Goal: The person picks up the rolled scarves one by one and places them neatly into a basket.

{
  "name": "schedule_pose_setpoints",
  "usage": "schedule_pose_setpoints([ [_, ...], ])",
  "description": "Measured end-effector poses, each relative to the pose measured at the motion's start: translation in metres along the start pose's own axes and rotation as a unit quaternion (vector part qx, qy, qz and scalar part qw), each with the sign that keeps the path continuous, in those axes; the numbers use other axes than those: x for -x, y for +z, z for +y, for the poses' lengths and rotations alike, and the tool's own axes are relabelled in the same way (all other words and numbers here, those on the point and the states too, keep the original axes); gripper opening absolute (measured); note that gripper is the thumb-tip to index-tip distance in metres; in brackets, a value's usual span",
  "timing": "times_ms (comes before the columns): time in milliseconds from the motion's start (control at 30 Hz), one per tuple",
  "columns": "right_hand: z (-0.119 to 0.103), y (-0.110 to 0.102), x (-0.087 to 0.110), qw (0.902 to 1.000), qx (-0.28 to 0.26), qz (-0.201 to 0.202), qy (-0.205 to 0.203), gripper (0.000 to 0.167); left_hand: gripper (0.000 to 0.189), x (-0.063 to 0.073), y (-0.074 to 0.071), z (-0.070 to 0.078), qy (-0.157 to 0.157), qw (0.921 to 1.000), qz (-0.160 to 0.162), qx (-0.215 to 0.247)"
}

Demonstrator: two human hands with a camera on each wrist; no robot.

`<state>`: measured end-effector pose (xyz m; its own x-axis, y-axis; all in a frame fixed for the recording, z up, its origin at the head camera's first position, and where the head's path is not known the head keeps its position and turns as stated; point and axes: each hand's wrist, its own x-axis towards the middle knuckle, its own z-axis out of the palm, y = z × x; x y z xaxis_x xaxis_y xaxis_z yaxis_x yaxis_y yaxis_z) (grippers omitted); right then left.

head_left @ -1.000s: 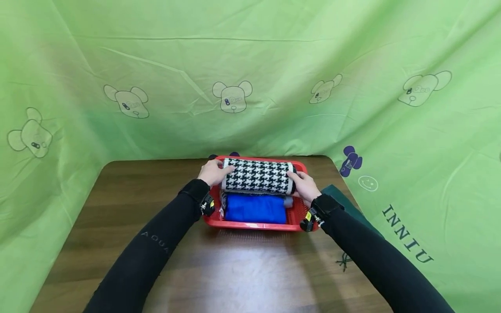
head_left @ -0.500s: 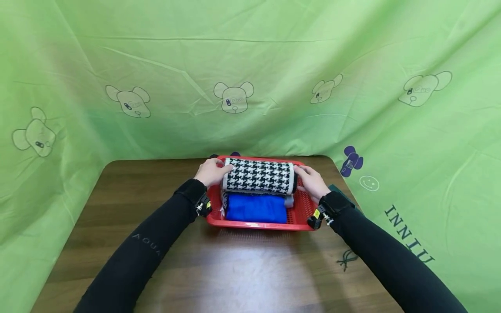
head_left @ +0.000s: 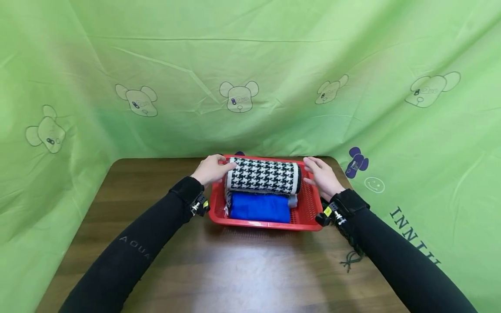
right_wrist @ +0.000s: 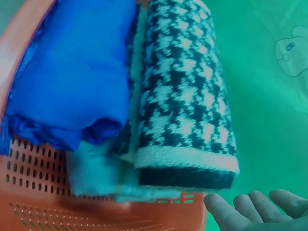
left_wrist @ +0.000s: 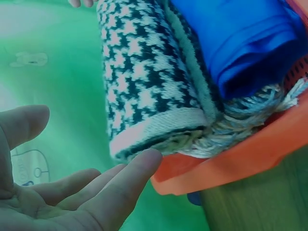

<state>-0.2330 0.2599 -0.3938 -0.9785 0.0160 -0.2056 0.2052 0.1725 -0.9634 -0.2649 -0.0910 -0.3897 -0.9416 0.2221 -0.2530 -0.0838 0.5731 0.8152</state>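
A rolled black-and-white houndstooth scarf (head_left: 263, 176) lies along the back of a red plastic basket (head_left: 270, 225). In front of it, also in the basket, is a folded blue cloth (head_left: 260, 207). Pale grey fabric (right_wrist: 96, 173) shows beneath both, and a twisted fringe (left_wrist: 250, 108) is visible at the left end. My left hand (head_left: 211, 169) is beside the roll's left end, its fingers extended; the left wrist view shows the index fingertip close to the roll, contact unclear. My right hand (head_left: 324, 177) hovers just off the right end, fingers spread, holding nothing.
Dark green tassels (head_left: 352, 257) lie on the wooden table (head_left: 250, 269), partly under my right forearm. A green printed curtain (head_left: 250, 126) hangs behind the table and along both sides.
My right hand has let go of the roll's right end and moved right, fingers opening. The left hand has loosened and shifted slightly off the left end. The roll stays in the basket.
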Motion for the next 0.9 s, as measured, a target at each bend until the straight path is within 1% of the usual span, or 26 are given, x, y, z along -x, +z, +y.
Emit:
schedule_pose_setpoints([
  [200,-0.004,-0.003,0.007,0.9997,-0.023,-0.004,-0.002,0.073,0.069,0.006,0.0,0.01,0.009,0.9994,-0.002,0.032],
  [300,-0.005,-0.005,0.011,0.9997,-0.024,-0.002,-0.002,0.071,0.067,0.008,0.001,0.015,0.016,0.9992,0.001,0.037],
  [533,-0.006,-0.014,0.018,0.9995,-0.029,0.003,-0.006,0.071,0.064,0.012,0.005,0.026,0.044,0.9989,0.003,0.018],
  [667,-0.006,-0.021,0.023,0.999,-0.043,0.003,-0.006,0.074,0.064,0.014,0.009,0.032,0.054,0.9983,0.003,0.022],
  [833,-0.002,-0.031,0.029,0.998,-0.061,0.01,-0.004,0.075,0.064,0.014,0.02,0.042,0.067,0.9975,0.004,0.022],
  [900,-0.001,-0.035,0.031,0.9978,-0.064,0.015,-0.004,0.075,0.063,0.013,0.024,0.045,0.075,0.9971,0.005,0.015],
])
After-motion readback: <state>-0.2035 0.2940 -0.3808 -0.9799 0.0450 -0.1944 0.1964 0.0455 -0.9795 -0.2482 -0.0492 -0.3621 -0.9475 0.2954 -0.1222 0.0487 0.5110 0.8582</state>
